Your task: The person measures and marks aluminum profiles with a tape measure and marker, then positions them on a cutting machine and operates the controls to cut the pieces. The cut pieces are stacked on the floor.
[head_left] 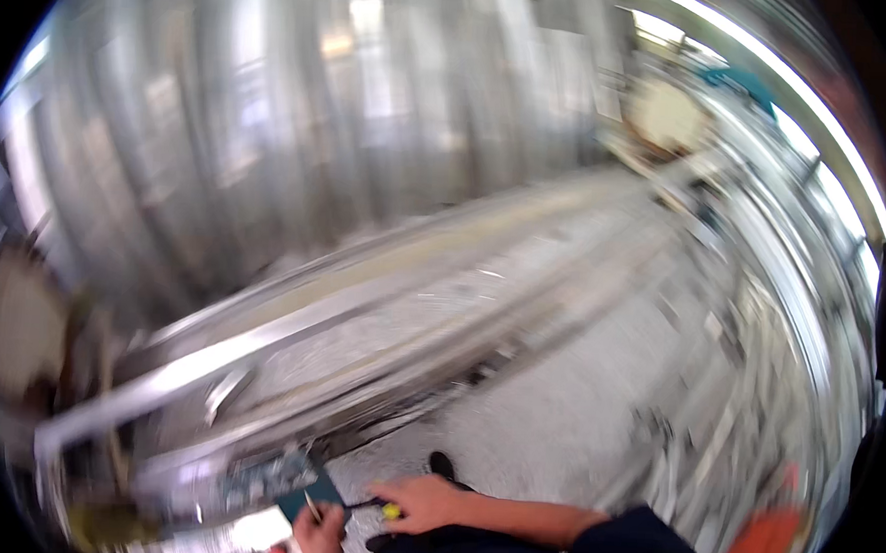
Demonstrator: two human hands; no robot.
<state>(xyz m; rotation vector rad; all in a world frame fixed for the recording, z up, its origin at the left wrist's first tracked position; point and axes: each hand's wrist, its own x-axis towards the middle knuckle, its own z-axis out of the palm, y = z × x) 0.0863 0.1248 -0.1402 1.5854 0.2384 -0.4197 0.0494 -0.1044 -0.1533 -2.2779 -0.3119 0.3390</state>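
Steel everywhere and heavily motion-smeared, so take this loosely: long metal rails (361, 312) run from 8 o'clock up to 2 o'clock across a speckled grey floor (566, 413), with an orange blurry thing (765, 544) at 4 o'clock that I can't identify. Down at 6 o'clock the right hand (426, 503) has its grip closed on a small yellow-handled tool (383, 510), and the left hand (319, 538) just beside it at 7 o'clock pinches a thin pen-like stick (310, 507). Both sit right at a dark teal flat board (306, 492); its markings are too blurred to tell.
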